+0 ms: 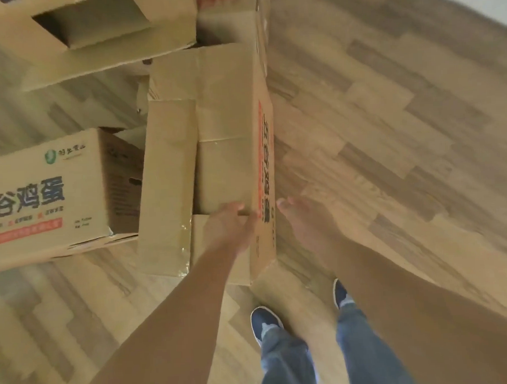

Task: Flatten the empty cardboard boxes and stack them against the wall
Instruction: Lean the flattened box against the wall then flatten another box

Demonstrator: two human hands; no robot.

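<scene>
Box long axis runs away from feet, flaps up.

Cardboard boxes: 3 — one printed, one centre, one top left. Hands: 2 — left, right. Shoes: 2 — left, right.

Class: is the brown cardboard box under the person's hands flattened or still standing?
Still standing: the brown cardboard box keeps upright walls, flaps open.

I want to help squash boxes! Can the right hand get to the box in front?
Probably yes: the right hand hangs open beside the box, with only bare floor between, while the left hand already grips it.
</scene>
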